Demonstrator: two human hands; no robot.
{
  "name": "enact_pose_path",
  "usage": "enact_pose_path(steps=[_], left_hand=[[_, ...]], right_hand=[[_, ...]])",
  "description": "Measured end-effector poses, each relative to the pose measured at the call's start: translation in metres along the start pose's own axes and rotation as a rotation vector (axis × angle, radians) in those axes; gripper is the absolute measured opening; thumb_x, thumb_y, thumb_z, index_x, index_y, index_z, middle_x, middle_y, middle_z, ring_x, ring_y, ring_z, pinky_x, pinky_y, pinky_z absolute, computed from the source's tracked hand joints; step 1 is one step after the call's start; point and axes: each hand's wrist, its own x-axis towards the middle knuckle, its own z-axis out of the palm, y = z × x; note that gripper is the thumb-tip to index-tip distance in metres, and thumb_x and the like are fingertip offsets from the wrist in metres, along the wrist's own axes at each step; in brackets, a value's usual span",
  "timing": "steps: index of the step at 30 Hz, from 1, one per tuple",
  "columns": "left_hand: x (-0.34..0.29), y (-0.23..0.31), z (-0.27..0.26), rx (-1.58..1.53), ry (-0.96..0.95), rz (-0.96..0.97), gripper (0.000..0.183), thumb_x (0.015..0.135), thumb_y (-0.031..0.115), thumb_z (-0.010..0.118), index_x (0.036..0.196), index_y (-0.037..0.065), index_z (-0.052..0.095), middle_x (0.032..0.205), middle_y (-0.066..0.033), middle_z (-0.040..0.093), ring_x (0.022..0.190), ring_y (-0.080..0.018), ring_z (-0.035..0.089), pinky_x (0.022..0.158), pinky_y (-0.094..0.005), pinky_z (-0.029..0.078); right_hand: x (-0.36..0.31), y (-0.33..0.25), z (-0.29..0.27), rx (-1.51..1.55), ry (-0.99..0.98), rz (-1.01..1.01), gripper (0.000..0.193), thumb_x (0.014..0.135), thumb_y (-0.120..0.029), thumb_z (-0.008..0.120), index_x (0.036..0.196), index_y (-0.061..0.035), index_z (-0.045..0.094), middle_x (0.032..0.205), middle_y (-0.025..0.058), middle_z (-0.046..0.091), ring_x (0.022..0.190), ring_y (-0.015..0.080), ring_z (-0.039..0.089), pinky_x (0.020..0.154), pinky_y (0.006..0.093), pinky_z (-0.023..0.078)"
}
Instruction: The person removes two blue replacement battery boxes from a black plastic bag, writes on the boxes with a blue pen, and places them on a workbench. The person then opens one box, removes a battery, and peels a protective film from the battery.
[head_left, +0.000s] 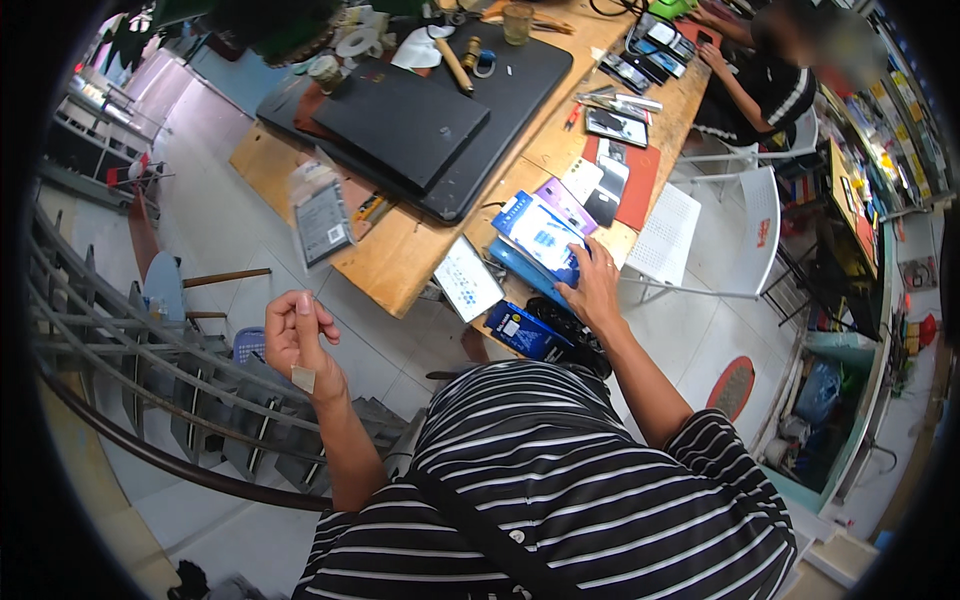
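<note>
A flat blue and white packet (540, 236) lies near the table's front right corner, above a blue folder-like item (530, 268). My right hand (594, 285) grips the packet's right edge, with fingers and thumb on its face; the underside of the grip is hidden. Beside it is a purple packet (566, 203). Away from the table's left corner, my left hand (303, 345) is raised in the air, its fingers curled in and thumb up, with nothing visible in it. A tan patch sits at its wrist. Below the packet are a white sheet (468, 279) and a dark blue box (528, 331).
The wooden table (375, 270) holds a closed dark laptop (400, 120) on a black mat (530, 85). Several phones (617, 126) lie farther right. A white chair (700, 235) stands at the right, near another person (755, 85). A curved metal railing (150, 360) runs along the left.
</note>
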Motion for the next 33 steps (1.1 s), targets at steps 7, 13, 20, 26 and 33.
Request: enact_pose_path(steps=[7,13,20,26,33], left_hand=[[-0.003,0.06,0.017,-0.593,-0.628,0.111,0.031,0.097,0.023,0.069,0.116,0.004,0.054,0.064,-0.0057,0.054,0.049,-0.0129,0.045,0.046,-0.0272,0.034],[0.006,0.156,0.059,-1.19,-1.03,0.56,0.04,0.093,0.028,0.073,0.131,0.025,0.06,0.071,-0.0088,0.064,0.046,-0.0071,0.047,0.039,-0.0234,0.026],[-0.014,0.18,0.093,-1.338,-0.969,0.468,0.034,0.093,0.009,0.068,0.123,0.024,0.062,0.061,0.0005,0.058,0.045,-0.004,0.044,0.041,-0.0202,0.023],[-0.017,0.178,0.095,-1.346,-0.922,0.414,0.034,0.095,0.01,0.066,0.125,0.024,0.061,0.062,0.0002,0.059,0.045,-0.0044,0.045,0.04,-0.0203,0.025],[0.0,0.108,0.058,-1.053,-1.101,0.026,0.025,0.089,0.02,0.076,0.096,-0.002,0.068,0.073,-0.0104,0.068,0.052,-0.0156,0.059,0.045,-0.0273,0.044]], right_hand=[[-0.004,0.0,0.002,-0.018,0.04,0.02,0.076,0.069,-0.019,0.086,0.138,-0.0119,0.054,0.149,0.0193,0.043,0.139,0.04,0.039,0.112,0.0543,0.033],[-0.006,0.006,0.009,-0.029,0.061,-0.05,0.077,0.071,-0.019,0.084,0.141,-0.0121,0.053,0.153,0.0199,0.039,0.141,0.0394,0.036,0.114,0.0561,0.027],[-0.007,0.003,0.009,-0.052,0.017,-0.017,0.076,0.075,-0.024,0.083,0.144,-0.0126,0.052,0.156,0.0198,0.036,0.145,0.0402,0.032,0.116,0.059,0.022],[-0.02,0.004,-0.014,0.198,0.276,-0.031,0.051,0.08,-0.021,0.08,0.125,-0.0059,0.062,0.145,0.0199,0.049,0.135,0.0385,0.044,0.111,0.0552,0.032],[-0.082,-0.005,-0.019,0.567,-0.219,0.146,0.014,0.088,-0.016,0.073,0.092,-0.0023,0.071,0.081,0.0098,0.07,0.067,0.0205,0.067,0.063,0.0327,0.054]])
